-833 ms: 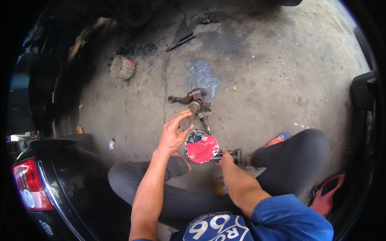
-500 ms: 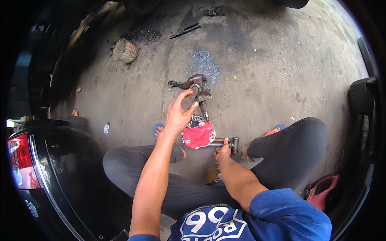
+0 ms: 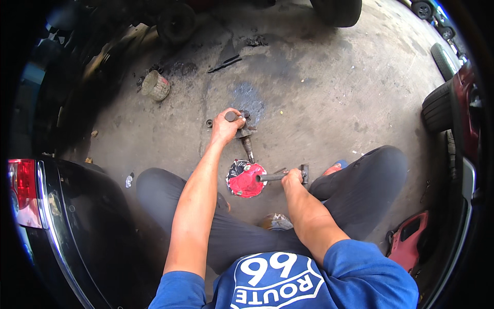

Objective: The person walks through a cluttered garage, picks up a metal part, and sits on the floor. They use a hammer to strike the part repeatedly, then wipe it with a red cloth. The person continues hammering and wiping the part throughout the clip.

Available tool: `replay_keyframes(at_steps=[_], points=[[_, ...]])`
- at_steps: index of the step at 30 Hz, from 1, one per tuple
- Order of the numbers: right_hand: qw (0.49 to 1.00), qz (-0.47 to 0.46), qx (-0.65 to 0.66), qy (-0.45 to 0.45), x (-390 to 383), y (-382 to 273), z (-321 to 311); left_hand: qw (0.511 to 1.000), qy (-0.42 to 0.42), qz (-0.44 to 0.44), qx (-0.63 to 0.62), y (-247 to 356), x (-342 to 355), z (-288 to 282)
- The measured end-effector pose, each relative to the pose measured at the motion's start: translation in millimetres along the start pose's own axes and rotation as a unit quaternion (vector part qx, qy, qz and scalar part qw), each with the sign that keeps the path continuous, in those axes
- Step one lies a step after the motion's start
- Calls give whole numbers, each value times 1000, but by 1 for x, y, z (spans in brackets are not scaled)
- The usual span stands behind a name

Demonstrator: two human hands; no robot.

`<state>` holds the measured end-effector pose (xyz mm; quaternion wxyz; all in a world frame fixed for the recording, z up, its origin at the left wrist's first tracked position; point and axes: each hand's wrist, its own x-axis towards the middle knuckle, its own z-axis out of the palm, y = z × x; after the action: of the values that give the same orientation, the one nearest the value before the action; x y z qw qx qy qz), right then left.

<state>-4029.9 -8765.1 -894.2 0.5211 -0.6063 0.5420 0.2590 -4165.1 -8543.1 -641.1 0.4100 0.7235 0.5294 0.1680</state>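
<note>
Beyond the red pad, the left hand is closed around a round bar whose end faces up, over a dark metal part; whether bar and part are joined I cannot tell. The part lies on the floor beyond the pad, its tapered shaft pointing back to the pad's far edge; contact there is unclear. The right hand, just right of the pad, grips a hammer, head to the right, handle end over the pad. Far beyond the pad and left sits a bucket; a black car stands well left of it.
</note>
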Motion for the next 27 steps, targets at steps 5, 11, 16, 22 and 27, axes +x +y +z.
replay_keyframes(at_steps=[5,11,16,22,27], points=[[966,-65,-214,-132,-35,-7,-11,1000,-19,-16,-17,0,30,3],[839,-275,-388,-266,-72,1,-25,997,15,-51,-56,10,63,8],[730,-379,-523,-225,-81,7,-22,996,-12,-88,-16,14,86,8],[868,-93,-397,-284,-71,27,-25,993,-30,-112,-5,17,109,4],[835,-142,-477,-234,-65,39,-21,992,-89,-85,-28,21,117,-6]])
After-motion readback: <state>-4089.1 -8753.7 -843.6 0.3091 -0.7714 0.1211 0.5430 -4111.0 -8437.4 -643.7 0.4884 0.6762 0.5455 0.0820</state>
